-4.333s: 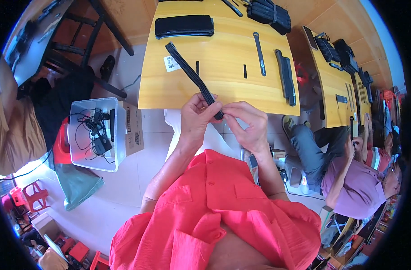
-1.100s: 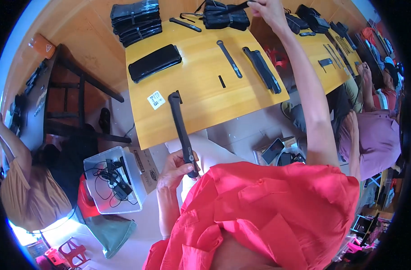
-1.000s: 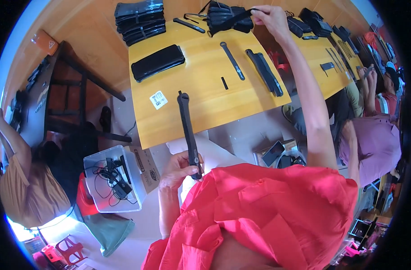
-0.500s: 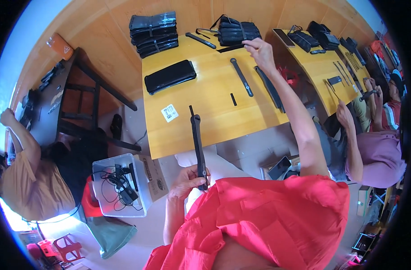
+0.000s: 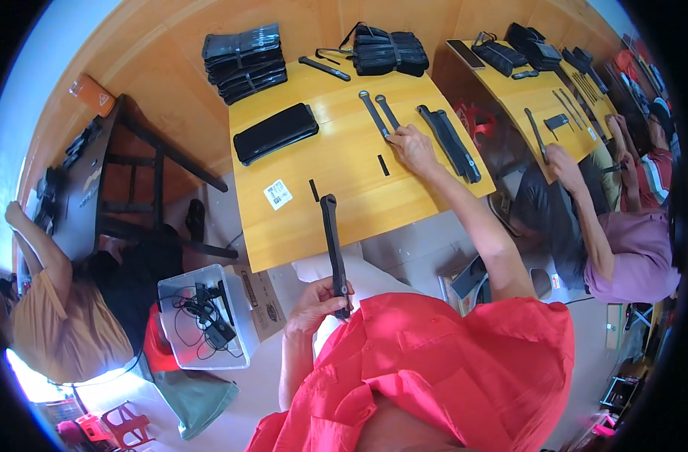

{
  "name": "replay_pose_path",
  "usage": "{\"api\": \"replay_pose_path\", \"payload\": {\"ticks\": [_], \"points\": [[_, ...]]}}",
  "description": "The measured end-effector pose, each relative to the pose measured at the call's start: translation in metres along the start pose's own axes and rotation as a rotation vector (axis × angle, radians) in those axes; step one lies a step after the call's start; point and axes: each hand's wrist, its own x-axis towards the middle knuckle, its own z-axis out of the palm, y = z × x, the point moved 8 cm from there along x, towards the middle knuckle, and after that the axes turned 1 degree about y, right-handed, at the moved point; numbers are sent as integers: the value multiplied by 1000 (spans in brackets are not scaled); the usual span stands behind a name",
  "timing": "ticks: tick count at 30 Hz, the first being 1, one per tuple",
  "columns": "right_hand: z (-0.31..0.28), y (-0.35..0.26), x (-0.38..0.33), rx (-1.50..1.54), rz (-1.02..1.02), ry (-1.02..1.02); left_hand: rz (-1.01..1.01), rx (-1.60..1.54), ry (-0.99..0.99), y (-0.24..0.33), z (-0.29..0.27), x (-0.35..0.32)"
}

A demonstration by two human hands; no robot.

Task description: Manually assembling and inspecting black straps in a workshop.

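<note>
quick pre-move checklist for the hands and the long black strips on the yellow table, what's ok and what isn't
1. Left hand has a firm hold on the long black strip: ok, fingers are wrapped round its lower end, and it points up toward the table.
2. Right hand is at the pair of grey strips: ok, fingertips rest at their near ends.
3. Right hand has actually gripped a strip: cannot tell, the hand covers the contact.
4. Bare spot on the yellow table between the hands: ok, only two small black pieces and a white label lie there.
5. Neighbour's hand stays apart: ok, it is at the next table.
</note>
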Motion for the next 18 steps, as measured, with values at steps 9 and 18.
{"api": "replay_pose_path", "payload": {"ticks": [9,18], "points": [[10,14,-5,-96,127,-14,-8,21,32,-3,-4,-1],[5,14,-3,-61,63,-5,9,26,49,-4,-5,-3]]}}
